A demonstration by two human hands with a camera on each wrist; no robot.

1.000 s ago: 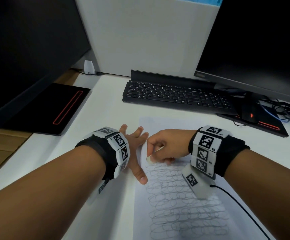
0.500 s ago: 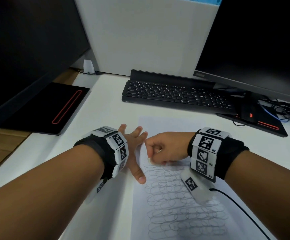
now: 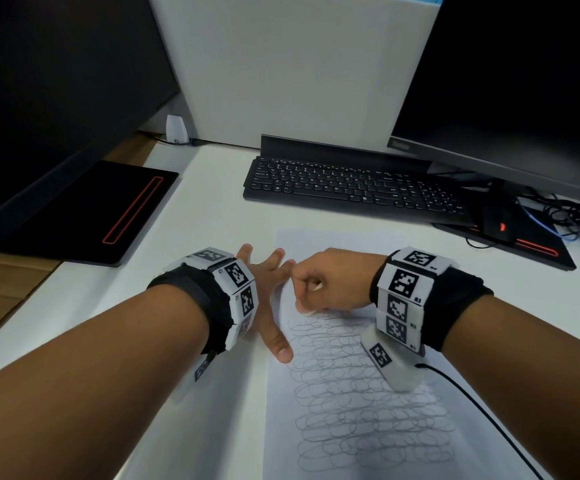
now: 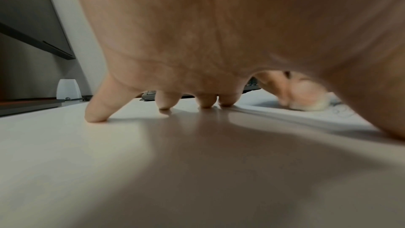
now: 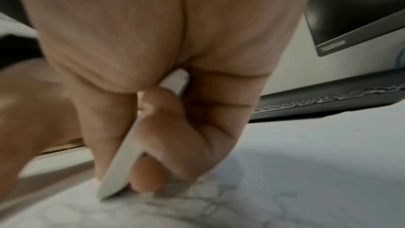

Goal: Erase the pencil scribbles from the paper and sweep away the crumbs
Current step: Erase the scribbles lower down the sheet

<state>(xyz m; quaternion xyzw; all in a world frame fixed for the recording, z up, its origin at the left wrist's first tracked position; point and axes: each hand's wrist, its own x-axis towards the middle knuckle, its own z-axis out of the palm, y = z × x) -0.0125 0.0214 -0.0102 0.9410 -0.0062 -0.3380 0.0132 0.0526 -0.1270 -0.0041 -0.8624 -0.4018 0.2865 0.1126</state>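
My right hand (image 3: 330, 278) has its fingers curled tight round the flat white slab eraser (image 5: 122, 167), whose lower corner I am pressing onto the white sheet of paper (image 3: 316, 240) at the top row of grey looping pencil scribbles (image 3: 361, 403). Against a second ago, the eraser has slid a little toward the paper's left edge, and my fist now hides most of it from the head view. I judge this one stroke of an early rubbing pass, since nearly all the loops below remain. My left hand (image 3: 268, 289) still lies flat with fingers spread straight, thumb on the paper's left edge, steadying it. No crumbs show clearly yet.
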